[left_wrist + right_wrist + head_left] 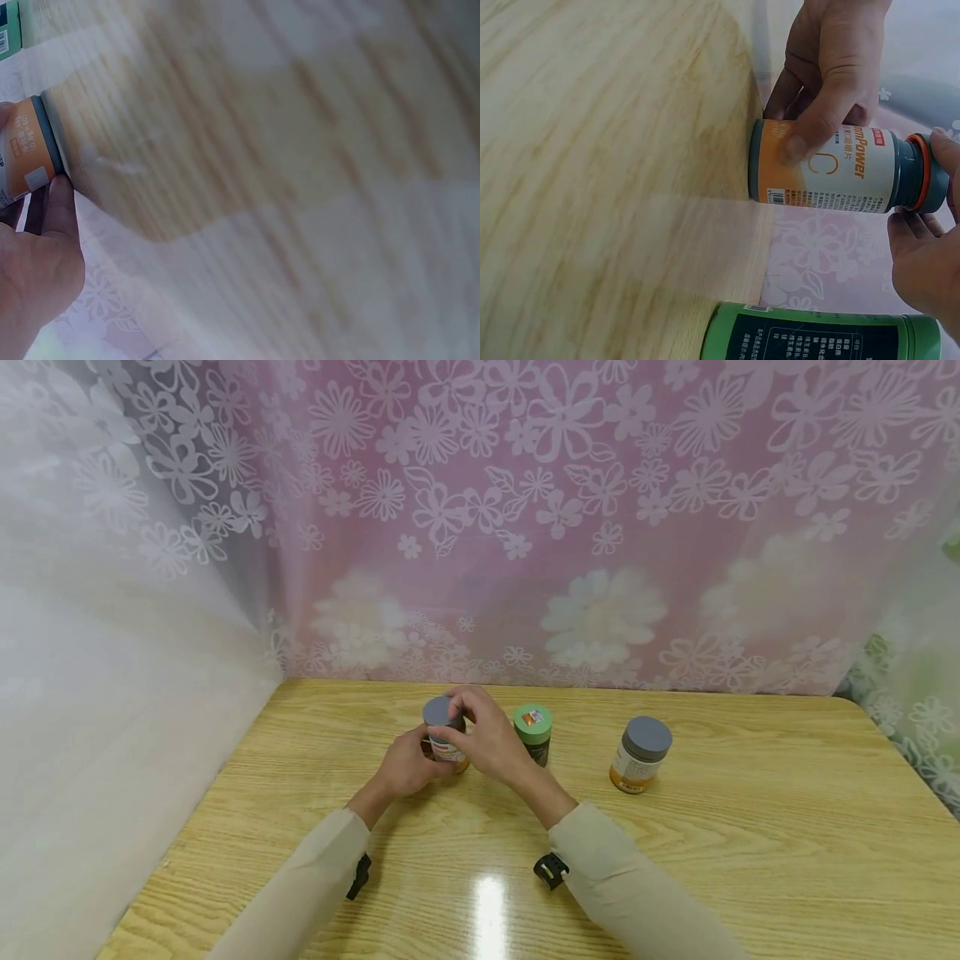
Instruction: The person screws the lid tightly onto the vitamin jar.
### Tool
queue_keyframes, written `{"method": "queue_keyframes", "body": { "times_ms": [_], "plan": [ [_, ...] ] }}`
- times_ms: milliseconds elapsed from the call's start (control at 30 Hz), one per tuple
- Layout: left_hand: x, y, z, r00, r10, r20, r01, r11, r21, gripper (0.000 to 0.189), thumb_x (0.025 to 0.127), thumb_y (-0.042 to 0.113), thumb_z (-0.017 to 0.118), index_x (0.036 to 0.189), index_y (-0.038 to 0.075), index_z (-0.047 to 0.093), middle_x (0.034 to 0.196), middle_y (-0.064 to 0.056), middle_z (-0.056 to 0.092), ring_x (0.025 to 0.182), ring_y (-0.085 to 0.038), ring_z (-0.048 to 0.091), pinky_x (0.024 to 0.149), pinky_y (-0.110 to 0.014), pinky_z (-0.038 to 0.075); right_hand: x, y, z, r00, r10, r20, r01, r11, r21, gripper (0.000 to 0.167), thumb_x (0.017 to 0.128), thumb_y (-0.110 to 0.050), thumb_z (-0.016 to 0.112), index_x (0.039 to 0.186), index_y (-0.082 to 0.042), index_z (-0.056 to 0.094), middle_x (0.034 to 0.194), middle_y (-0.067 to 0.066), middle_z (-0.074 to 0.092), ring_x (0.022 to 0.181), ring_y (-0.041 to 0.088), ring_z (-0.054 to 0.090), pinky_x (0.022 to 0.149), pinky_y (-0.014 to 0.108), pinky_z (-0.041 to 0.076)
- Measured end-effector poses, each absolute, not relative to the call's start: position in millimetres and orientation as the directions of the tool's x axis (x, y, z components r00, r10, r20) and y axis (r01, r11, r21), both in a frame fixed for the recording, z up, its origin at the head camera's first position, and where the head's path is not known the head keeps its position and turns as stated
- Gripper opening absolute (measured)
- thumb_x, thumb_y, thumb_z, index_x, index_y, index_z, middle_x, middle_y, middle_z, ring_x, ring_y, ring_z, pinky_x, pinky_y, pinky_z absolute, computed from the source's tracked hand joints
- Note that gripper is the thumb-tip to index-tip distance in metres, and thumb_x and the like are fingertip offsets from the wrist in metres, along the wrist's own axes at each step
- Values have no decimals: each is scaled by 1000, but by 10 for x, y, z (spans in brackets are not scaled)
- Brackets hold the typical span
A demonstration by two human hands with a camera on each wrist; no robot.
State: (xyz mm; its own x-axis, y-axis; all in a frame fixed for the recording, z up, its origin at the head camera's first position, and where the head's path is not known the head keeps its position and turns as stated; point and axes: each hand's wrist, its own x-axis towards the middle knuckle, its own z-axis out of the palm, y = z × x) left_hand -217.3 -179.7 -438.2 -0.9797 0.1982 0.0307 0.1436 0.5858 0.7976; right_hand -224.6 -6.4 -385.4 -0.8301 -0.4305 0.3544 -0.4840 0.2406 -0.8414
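Note:
A supplement bottle (447, 753) with an orange and white label stands on the wooden table. My left hand (408, 766) grips its body low down, thumb across the label in the right wrist view. From the other side my right hand (491, 739) holds the grey lid (936, 184) between thumb and fingers. An orange ring (922, 172) shows between the lid and the bottle's neck, and the lid sits slightly askew there. Just right of my right hand is a green-lidded jar (533, 727), its lower part partly hidden by that hand.
A second grey-lidded bottle (639, 756) with a white and orange label stands farther right on the table (750, 827). A pink floral curtain (465, 527) hangs behind the table's far edge, and pale cloth (112, 693) hangs on the left.

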Motion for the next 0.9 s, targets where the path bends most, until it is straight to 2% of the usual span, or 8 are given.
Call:
{"method": "queue_keyframes", "body": {
  "times_ms": [200, 367, 633, 800, 900],
  "plan": [
    [-2172, -1797, -4394, -978, 204, 37, 152, 583, 798, 54, 78, 25, 81, 124, 9, 57, 105, -2, 64, 89, -16, 63, 74, -33, 52, -2246, -55, -3893, -834, -429, 346, -477, 246, -844, 29, 88, -22, 71, 86, -5, 47, 131, 7, 47, 121, 14, 46, 101, 34, 40],
    [-2168, -1801, -4384, -979, 204, 29, 143, 570, 809, 55, 78, 25, 81, 124, 8, 57, 105, -3, 63, 90, -17, 63, 73, -33, 53, -2244, -56, -3918, -843, -419, 338, -466, 254, -848, 29, 88, -24, 70, 86, -7, 47, 129, -1, 46, 119, 11, 46, 101, 32, 40],
    [-2163, -1795, -4363, -979, 203, 14, 132, 580, 804, 55, 79, 26, 80, 126, 8, 56, 106, -3, 63, 91, -18, 63, 73, -33, 53, -2251, -45, -3932, -834, -430, 346, -483, 266, -834, 29, 89, -22, 70, 86, -6, 46, 129, 1, 46, 121, 15, 46, 101, 36, 40],
    [-2169, -1793, -4363, -980, 199, 18, 135, 592, 795, 55, 79, 25, 80, 125, 7, 56, 106, -3, 63, 91, -18, 63, 74, -34, 53, -2264, -16, -3839, -828, -463, 318, -503, 359, -786, 22, 92, -33, 65, 94, -15, 53, 138, 0, 44, 127, 18, 42, 100, 42, 40],
    [-2176, -1794, -4370, -981, 194, 16, 129, 590, 797, 53, 79, 24, 81, 124, 7, 57, 106, -3, 63, 91, -18, 63, 76, -35, 53, -2274, 15, -3695, -801, -509, 314, -532, 366, -763, 19, 95, -35, 60, 104, -18, 56, 143, 0, 41, 131, 18, 38, 102, 41, 39]
  ]
}}
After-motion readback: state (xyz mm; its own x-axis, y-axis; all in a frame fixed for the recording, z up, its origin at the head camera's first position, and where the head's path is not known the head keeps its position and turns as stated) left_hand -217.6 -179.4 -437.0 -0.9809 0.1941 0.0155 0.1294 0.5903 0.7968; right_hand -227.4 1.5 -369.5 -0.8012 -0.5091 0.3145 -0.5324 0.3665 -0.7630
